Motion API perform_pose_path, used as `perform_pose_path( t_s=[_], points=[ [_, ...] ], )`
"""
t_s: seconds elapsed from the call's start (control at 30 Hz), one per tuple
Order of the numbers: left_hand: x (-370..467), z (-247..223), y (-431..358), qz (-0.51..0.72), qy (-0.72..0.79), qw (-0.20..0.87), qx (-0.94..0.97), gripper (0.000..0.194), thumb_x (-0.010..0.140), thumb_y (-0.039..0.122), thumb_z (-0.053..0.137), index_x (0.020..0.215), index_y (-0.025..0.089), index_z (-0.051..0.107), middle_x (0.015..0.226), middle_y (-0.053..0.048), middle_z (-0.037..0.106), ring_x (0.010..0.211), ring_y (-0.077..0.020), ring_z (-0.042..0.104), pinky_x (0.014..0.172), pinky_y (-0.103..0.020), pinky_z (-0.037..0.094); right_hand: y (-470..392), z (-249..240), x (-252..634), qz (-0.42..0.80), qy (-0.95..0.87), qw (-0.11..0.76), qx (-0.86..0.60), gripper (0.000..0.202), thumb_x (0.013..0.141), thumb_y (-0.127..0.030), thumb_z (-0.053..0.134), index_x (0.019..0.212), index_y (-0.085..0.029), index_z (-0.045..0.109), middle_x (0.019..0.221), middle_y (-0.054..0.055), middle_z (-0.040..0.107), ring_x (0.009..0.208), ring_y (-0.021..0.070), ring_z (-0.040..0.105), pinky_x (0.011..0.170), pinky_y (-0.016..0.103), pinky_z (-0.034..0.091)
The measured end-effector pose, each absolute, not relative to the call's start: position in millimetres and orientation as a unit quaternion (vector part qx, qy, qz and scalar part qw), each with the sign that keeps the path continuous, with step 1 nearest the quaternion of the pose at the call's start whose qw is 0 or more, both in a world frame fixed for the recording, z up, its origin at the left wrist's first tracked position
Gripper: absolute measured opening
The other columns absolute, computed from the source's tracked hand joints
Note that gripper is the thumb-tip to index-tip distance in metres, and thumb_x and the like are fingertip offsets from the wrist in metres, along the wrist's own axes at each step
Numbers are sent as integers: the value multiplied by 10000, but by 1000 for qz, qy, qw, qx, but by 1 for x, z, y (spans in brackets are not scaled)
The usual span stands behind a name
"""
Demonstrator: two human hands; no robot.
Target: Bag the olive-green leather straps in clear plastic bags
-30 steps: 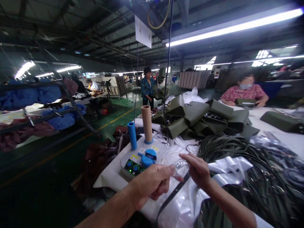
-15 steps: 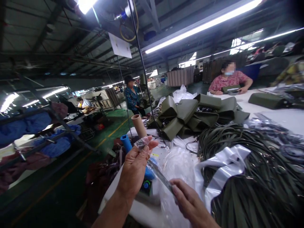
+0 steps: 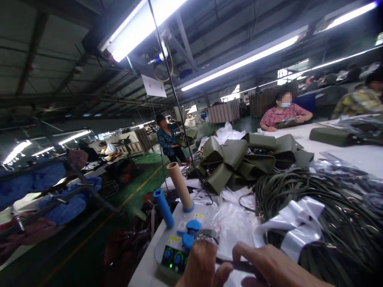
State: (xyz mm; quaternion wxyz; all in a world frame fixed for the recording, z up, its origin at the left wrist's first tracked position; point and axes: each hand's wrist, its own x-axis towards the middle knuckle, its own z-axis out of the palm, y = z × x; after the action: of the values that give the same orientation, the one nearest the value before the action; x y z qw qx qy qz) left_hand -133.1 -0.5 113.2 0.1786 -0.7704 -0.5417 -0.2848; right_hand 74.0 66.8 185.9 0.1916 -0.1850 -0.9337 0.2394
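Note:
My left hand (image 3: 201,257) is low in the middle, its fingers closed around a dark strap. Part of that strap (image 3: 206,234), a greyish looped end that looks wrapped in clear film, shows above the knuckles beside the blue rollers (image 3: 191,235) of a grey tabletop machine (image 3: 191,217). My right hand (image 3: 266,259) grips the same dark strap to the right, thumb and fingers closed on it. A short stretch of the strap runs between both hands. Whether it touches the rollers I cannot tell.
A cardboard tube (image 3: 180,186) and a blue post (image 3: 163,208) stand on the machine. Crumpled clear plastic (image 3: 233,223), a silvery ribbon (image 3: 302,223), dark green straps (image 3: 287,191) and green bags (image 3: 235,153) cover the table. Co-workers sit across it; another stands behind.
Both hands have moved down, the left one from the cardboard tube to beside the blue rollers, bringing the strap. The view has shifted, uncovering the machine's dials.

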Motion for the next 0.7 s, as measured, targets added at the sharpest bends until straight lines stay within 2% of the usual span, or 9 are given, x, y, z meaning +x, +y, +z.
perform_pose_path(
  t_s=[0.17, 0.27, 0.33, 0.4, 0.43, 0.5, 0.53, 0.6, 0.7],
  points=[
    [-140, 87, -4, -224, -513, 136, -817, 376, 873, 458, 339, 901, 195, 606, 570, -98, 631, 493, -223, 622, 424, -288, 463, 92, 219, 63, 218, -963, 119, -108, 108, 801, -159, 555, 751, -213, 634, 660, -3, 659, 582, 116, 612, 465, 192, 303],
    [-146, 101, -4, -221, -527, 162, -805, 328, 888, 404, 337, 835, 192, 582, 538, -85, 608, 475, -214, 617, 411, -273, 448, 101, 235, 58, 155, -979, 94, -95, 148, 806, -204, 574, 667, -198, 624, 544, -18, 600, 477, 93, 536, 422, 206, 224],
    [-152, 122, -4, -218, -543, 199, -787, 332, 902, 387, 304, 866, 168, 551, 588, -98, 627, 507, -219, 633, 434, -276, 464, 101, 236, 54, 127, -983, 98, -88, 84, 735, -290, 669, 763, -219, 634, 575, -27, 602, 489, 105, 529, 416, 211, 201],
    [-158, 146, -3, -221, -553, 258, -760, 363, 917, 391, 243, 897, 148, 512, 622, -106, 639, 507, -222, 633, 434, -287, 470, 99, 229, 48, 106, -981, 138, -84, 348, 645, -295, 743, 960, -246, 603, 722, -18, 637, 558, 125, 551, 426, 215, 208],
    [-160, 158, -3, -227, -552, 289, -749, 375, 924, 387, 206, 897, 147, 493, 614, -99, 636, 486, -217, 625, 419, -285, 465, 98, 224, 45, 93, -978, 164, -86, 390, 654, -253, 734, 1012, -247, 579, 783, -9, 639, 569, 124, 545, 430, 218, 206],
    [-162, 180, -4, -228, -537, 324, -745, 381, 933, 367, 153, 876, 157, 466, 569, -68, 616, 434, -195, 601, 391, -270, 449, 97, 218, 39, 70, -974, 197, -92, 224, 745, -153, 625, 955, -220, 584, 779, 0, 621, 523, 101, 492, 431, 229, 185],
    [-162, 189, -5, -220, -530, 330, -750, 374, 936, 358, 148, 862, 164, 459, 559, -57, 610, 424, -186, 596, 388, -262, 446, 97, 217, 38, 76, -973, 200, -91, 107, 787, -127, 564, 860, -201, 592, 716, -8, 598, 488, 85, 448, 429, 229, 180],
    [-160, 201, -6, -198, -513, 330, -767, 358, 938, 355, 165, 825, 176, 454, 558, -47, 608, 425, -170, 596, 387, -243, 441, 99, 225, 41, 146, -970, 179, -75, 139, 835, -144, 505, 717, -173, 572, 595, -33, 518, 459, 63, 380, 425, 205, 195],
    [-158, 206, -6, -194, -498, 317, -783, 373, 937, 368, 172, 786, 184, 459, 554, -41, 606, 451, -164, 606, 416, -235, 462, 104, 246, 51, 327, -941, 81, -46, 190, 866, -169, 444, 718, -166, 563, 511, -62, 432, 426, 41, 356, 418, 139, 247]
  ],
)
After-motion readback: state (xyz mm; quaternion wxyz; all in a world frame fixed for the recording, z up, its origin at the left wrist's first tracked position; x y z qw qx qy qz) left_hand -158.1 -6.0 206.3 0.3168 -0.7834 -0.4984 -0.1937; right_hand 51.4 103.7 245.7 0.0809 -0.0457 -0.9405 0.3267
